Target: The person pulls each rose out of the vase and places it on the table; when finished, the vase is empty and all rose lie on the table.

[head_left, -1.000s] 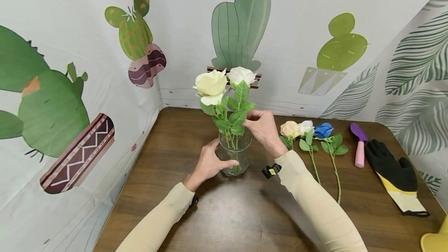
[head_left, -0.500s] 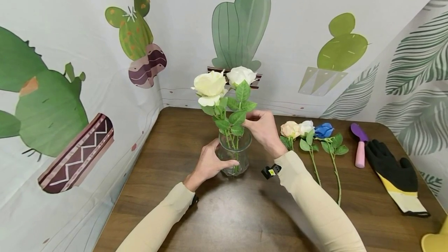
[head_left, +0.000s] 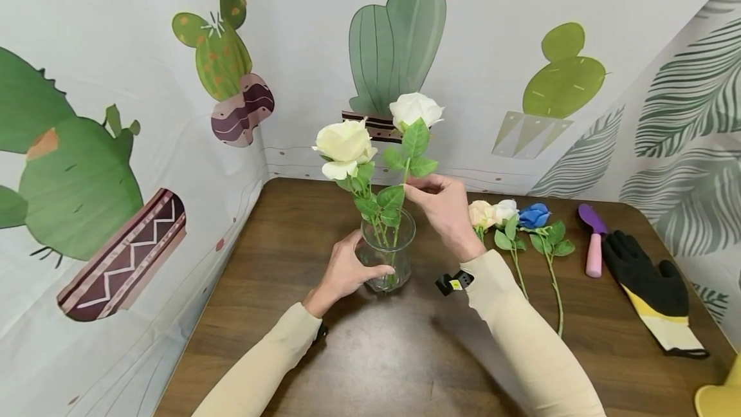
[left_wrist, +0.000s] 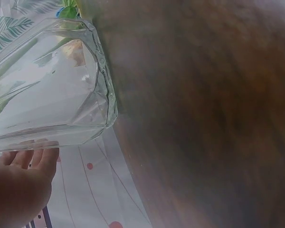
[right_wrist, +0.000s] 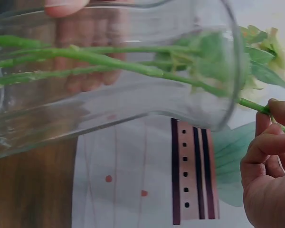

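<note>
A clear glass vase [head_left: 402,269] stands on the wooden table, its base seen close in the left wrist view. My left hand [head_left: 346,270] grips its side, thumb across the front and fingers round the far side. Above the rim, my right hand [head_left: 444,212] pinches the green stem of a white rose [head_left: 415,110] between thumb and fingers. That stem [right_wrist: 204,86] runs down inside the glass among other stems. A cream rose [head_left: 343,147] leans left out of the same vase, lower than the white one.
Right of the vase lie a peach rose [head_left: 482,214], a white rose [head_left: 506,211] and a blue rose [head_left: 534,215]. Beyond them are a purple trowel [head_left: 594,240] with a pink handle and a black-and-yellow glove [head_left: 654,288]. Something yellow [head_left: 718,398] shows at the right corner.
My right hand has shifted right and slightly up, and the white rose has risen and moved right with it. The left hand stays on the vase.
</note>
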`<action>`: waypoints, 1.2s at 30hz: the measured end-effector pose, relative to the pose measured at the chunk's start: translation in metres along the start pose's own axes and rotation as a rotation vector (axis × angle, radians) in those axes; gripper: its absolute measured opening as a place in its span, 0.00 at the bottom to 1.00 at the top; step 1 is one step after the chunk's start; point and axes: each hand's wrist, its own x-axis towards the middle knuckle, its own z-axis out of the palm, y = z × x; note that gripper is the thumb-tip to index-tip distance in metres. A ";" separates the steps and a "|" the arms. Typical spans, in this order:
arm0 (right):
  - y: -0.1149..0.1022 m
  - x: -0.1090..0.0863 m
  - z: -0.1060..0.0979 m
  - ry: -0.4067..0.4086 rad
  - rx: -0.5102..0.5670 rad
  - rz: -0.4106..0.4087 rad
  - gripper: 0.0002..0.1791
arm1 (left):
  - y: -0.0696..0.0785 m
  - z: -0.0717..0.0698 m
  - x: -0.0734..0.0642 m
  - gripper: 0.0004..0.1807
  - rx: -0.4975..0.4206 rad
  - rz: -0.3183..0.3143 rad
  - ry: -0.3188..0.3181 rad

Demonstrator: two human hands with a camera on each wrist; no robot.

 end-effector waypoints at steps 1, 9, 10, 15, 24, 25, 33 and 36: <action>-0.002 0.000 -0.001 0.005 0.005 0.001 0.15 | 0.000 0.000 0.000 0.48 -0.001 0.000 0.000; -0.015 0.000 -0.011 0.041 0.039 -0.003 0.20 | 0.000 0.000 -0.001 0.47 -0.013 0.012 0.000; -0.017 0.000 -0.012 0.046 0.048 -0.005 0.19 | 0.000 0.000 -0.001 0.47 -0.012 0.010 -0.001; -0.025 -0.001 -0.019 0.080 0.093 -0.029 0.17 | 0.001 0.000 0.000 0.46 0.000 0.000 0.000; -0.041 -0.005 -0.032 0.164 0.159 -0.063 0.12 | -0.001 0.001 0.000 0.45 -0.016 -0.002 0.007; -0.042 -0.005 -0.033 0.171 0.177 -0.070 0.10 | -0.001 0.001 0.000 0.45 -0.017 0.000 0.007; -0.052 -0.004 -0.043 0.240 0.315 -0.150 0.05 | -0.001 0.001 0.000 0.46 -0.025 0.019 0.019; -0.055 -0.004 -0.046 0.259 0.381 -0.180 0.07 | -0.002 0.001 0.000 0.47 -0.026 0.019 0.018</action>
